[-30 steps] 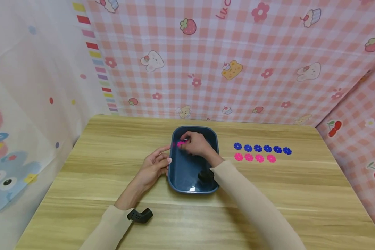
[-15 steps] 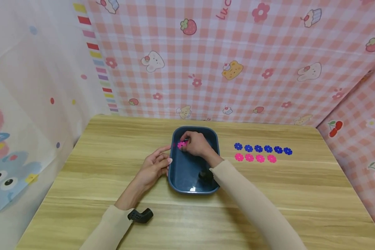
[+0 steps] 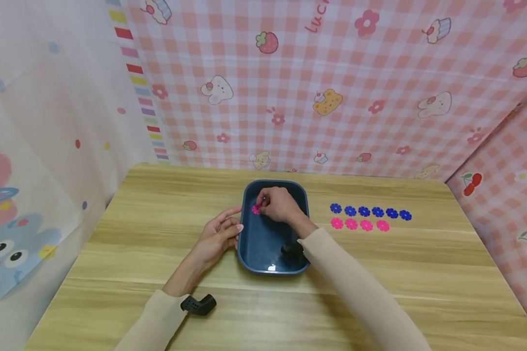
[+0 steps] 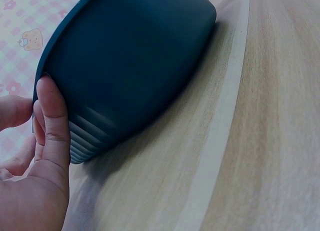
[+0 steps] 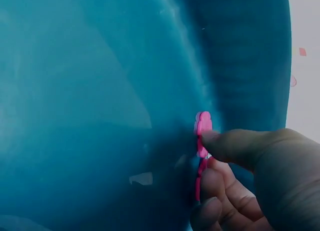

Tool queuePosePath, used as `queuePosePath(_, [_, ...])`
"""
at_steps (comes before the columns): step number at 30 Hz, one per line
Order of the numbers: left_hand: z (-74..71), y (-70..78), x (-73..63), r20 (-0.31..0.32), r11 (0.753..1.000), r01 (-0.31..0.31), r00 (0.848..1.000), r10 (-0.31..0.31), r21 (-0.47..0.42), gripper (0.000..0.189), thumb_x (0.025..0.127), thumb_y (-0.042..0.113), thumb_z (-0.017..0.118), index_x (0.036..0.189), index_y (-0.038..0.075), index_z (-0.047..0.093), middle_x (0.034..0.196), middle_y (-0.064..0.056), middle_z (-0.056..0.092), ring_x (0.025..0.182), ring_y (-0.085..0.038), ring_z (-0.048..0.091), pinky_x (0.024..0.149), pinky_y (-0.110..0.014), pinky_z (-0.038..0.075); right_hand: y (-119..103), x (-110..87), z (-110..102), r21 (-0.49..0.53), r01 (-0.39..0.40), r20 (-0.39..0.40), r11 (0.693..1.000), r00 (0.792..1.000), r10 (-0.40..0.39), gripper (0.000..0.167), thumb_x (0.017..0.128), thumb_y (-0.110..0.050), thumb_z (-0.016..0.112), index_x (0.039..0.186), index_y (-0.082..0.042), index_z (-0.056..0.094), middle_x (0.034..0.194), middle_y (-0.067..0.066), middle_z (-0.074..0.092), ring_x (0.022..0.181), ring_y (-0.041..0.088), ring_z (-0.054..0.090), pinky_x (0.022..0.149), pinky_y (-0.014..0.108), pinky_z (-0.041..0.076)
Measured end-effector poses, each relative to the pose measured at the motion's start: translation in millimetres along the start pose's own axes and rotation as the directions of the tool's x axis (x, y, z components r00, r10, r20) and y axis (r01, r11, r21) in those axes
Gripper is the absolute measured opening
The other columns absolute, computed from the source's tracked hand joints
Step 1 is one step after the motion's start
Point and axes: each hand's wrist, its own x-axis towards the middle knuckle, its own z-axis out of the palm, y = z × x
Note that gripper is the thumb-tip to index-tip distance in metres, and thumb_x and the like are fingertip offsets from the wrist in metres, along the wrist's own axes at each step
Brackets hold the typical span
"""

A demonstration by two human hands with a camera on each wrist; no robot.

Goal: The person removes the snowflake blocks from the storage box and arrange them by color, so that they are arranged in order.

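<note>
A dark blue rectangular tray (image 3: pixel 270 248) lies on the wooden table. My right hand (image 3: pixel 278 204) reaches inside its far left part. Between thumb and fingers it pinches a pink flower-shaped disc (image 3: pixel 255 209), petals notched at the edge. In the right wrist view this pink flower-shaped disc (image 5: pixel 204 133) stands edge-on, and a second thin pink shape (image 5: pixel 198 188) shows below it, partly hidden by the fingers. My left hand (image 3: pixel 215 236) holds the tray's left side, its thumb at the rim. From the left wrist, its fingers (image 4: pixel 52 116) lie against the outer wall.
Right of the tray lies a row of several blue flower-shaped discs (image 3: pixel 364 211). In front of it is a shorter row of several pink flower-shaped discs (image 3: pixel 366 225). A checked curtain (image 3: pixel 263 97) hangs behind the table (image 3: pixel 421 282).
My right hand still pinches the pink disc inside the tray; the disc has turned and lies slightly lower in view. The left hand stays at the rim. The head view has tilted slightly.
</note>
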Motion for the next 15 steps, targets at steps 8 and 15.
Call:
queuePosePath(8, [0.6,0.1,-0.2,-0.001,1.0,-0.004,1.0,0.004,-0.012,0.058,0.101,-0.002,0.057,0.155,0.004,0.037,0.098,0.0,0.058,0.073,-0.009,0.058,0.058,-0.022,0.053,6.4,0.8,-2.5,-0.055,-0.01,0.067,0.998,0.998,0.014,0.031,0.089,-0.029,0.081,0.115,-0.013,0.075,0.085,0.002,0.066,0.073,0.015,0.058,0.063,0.024,0.045])
queuePosePath(15, [1.0,0.4,-0.7,-0.005,1.0,0.0,1.0,0.0,-0.01,0.057,0.102,-0.002,0.056,0.155,0.004,0.037,0.099,0.0,0.059,0.072,-0.009,0.058,0.058,-0.022,0.053,7.5,-1.1,-3.3,-0.009,-0.041,0.083,0.999,0.996,0.042,0.027,0.088,-0.025,0.083,0.11,-0.014,0.073,0.091,0.004,0.063,0.079,0.019,0.057,0.065,0.026,0.045])
